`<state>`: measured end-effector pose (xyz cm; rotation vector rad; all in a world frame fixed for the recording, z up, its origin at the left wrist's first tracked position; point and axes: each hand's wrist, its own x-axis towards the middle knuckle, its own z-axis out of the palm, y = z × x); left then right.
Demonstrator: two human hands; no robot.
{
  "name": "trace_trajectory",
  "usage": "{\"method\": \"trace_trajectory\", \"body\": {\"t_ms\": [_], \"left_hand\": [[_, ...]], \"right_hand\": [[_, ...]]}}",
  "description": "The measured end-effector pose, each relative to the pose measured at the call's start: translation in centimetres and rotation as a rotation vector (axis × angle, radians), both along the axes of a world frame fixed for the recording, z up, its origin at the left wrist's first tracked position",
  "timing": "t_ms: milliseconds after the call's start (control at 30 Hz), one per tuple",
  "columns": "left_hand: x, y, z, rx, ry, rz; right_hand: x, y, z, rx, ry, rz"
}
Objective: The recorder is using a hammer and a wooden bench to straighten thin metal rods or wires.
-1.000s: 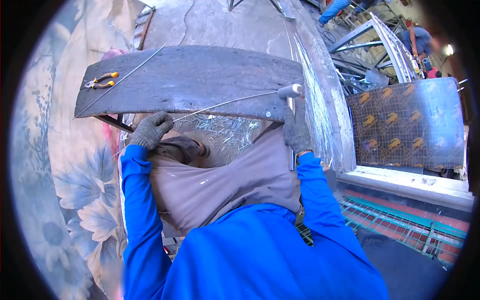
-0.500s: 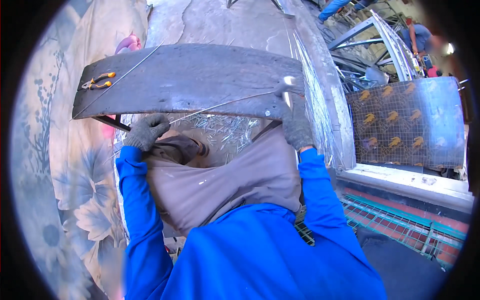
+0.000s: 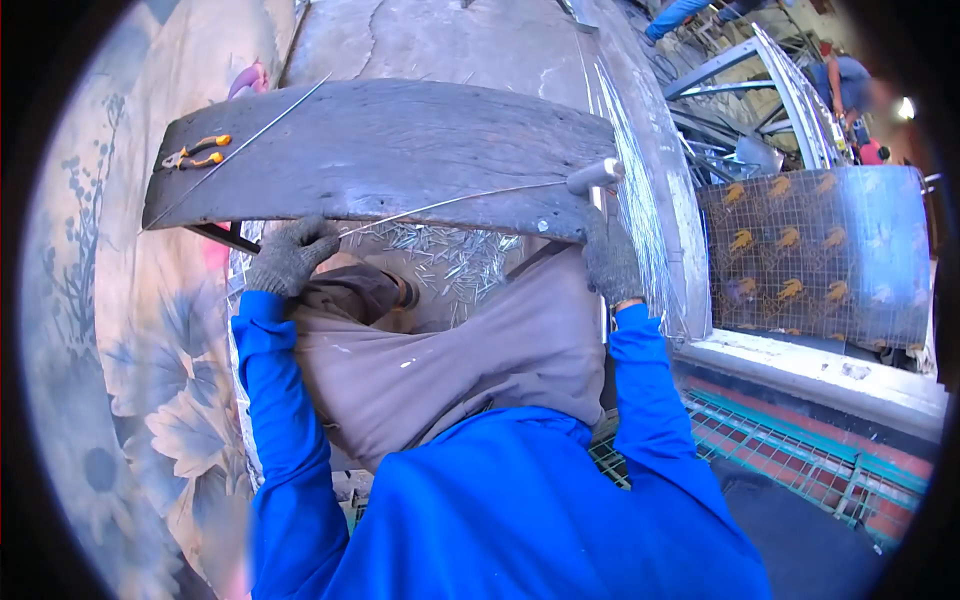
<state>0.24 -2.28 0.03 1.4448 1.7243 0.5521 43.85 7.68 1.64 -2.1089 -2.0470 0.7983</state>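
My left hand (image 3: 293, 256), in a grey knit glove, is closed around the near end of a thin metal rod (image 3: 440, 207) at the front edge of a dark, worn wooden bench (image 3: 400, 140). Slanting up and right, the rod crosses the bench top toward a hammer (image 3: 595, 176) at the right end. My right hand (image 3: 612, 262), gloved too, is wrapped round the hammer's handle, which it mostly hides. In this view the rod's far end meets the hammer head; I cannot tell if they touch. Pliers (image 3: 200, 152) with orange-and-black handles lie on the bench's left end.
Another thin rod (image 3: 245, 143) lies across the bench's left end. Short cut metal pieces (image 3: 460, 258) litter the floor below. A bundle of long rods (image 3: 640, 190) runs along the right. Beyond are a patterned panel (image 3: 810, 255), metal frames (image 3: 785, 90) and a person (image 3: 850, 85).
The hammer and my right hand have shifted slightly right; the hammer head, blurred before, is now sharp. My left hand stays closed on the rod near the same spot.
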Motion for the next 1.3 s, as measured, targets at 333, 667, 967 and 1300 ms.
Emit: {"method": "trace_trajectory", "body": {"t_ms": [333,667,967,1300], "left_hand": [[0.5,0.6,-2.1,0.077,0.009,-0.142],[1.7,1.1,-2.8,0.075,-0.033,-0.136],[1.7,0.7,-3.1,0.147,-0.018,-0.111],[2.9,1.6,-2.7,0.16,0.063,-0.155]], "right_hand": [[1.4,-3.0,-3.8,0.288,-0.146,0.209],[-3.0,-3.5,-0.9,0.402,-0.04,0.22],[-2.8,-3.8,0.5,0.437,-0.092,0.539],[-1.2,-2.5,-1.8,-0.018,0.074,0.249]]}}
